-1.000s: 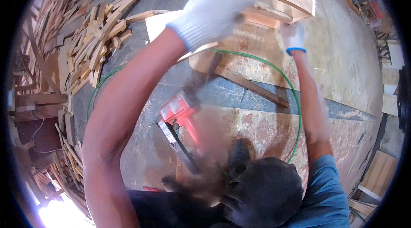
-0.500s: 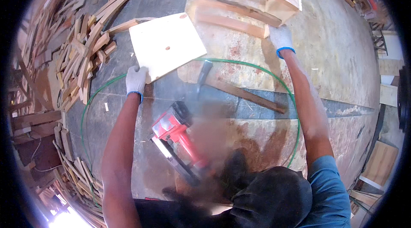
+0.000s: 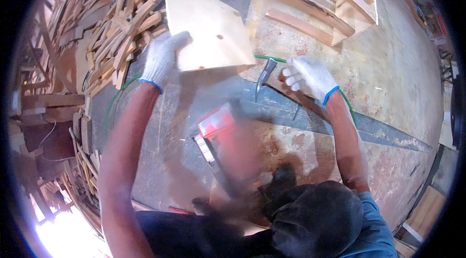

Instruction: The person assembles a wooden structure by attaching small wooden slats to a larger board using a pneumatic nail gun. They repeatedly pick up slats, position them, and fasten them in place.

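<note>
My left hand (image 3: 162, 56), in a white knit glove with a blue cuff, grips the left edge of a pale square wooden board (image 3: 208, 25). The board is tilted up off the floor. My gloved right hand (image 3: 310, 76) is above a hammer (image 3: 265, 76), over its wooden handle, with the fingers apart and nothing held in them. A red nail gun (image 3: 216, 127) lies in front of me, partly lost in a blurred patch. Farther off, a slatted wooden frame (image 3: 310, 20) stands on a worn sheet.
Wood offcuts (image 3: 116, 40) are heaped at the left. A green hose (image 3: 114, 105) loops over the dark floor from left to right. A worn pale sheet (image 3: 388, 78) covers the right side, and a plank (image 3: 424, 214) lies at the far right edge.
My right hand has let go of the slatted frame and come down over the hammer. My left hand has raised and tilted the board.
</note>
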`<state>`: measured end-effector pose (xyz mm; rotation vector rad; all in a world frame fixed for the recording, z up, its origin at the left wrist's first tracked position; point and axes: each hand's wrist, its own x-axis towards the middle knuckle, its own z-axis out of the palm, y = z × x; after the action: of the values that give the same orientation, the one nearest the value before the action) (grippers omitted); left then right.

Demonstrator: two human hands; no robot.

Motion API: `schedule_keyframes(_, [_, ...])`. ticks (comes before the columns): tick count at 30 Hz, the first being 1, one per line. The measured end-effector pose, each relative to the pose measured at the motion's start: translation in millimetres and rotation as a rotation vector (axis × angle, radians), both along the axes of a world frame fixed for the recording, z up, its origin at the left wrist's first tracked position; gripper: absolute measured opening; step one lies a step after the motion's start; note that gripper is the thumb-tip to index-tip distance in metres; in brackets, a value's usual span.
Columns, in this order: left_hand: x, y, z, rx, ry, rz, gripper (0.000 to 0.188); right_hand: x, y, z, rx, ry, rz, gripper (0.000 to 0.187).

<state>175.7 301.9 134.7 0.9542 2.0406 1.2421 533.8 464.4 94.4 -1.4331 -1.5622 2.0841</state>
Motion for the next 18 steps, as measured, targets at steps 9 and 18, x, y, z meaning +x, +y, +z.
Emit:
schedule_keyframes(9, [23.5, -163.4, 112.6, -0.346, 1.097, -0.259, 0.034, -137.6, -44.5, 63.7, -0.532, 0.583, 0.285, 0.081])
schedule_keyframes(18, [41.3, -332.3, 31.6, -0.249, 1.154, -0.264, 0.056, -188.4, -195.3, 40.2, -0.168, 0.362, 0.554, 0.043])
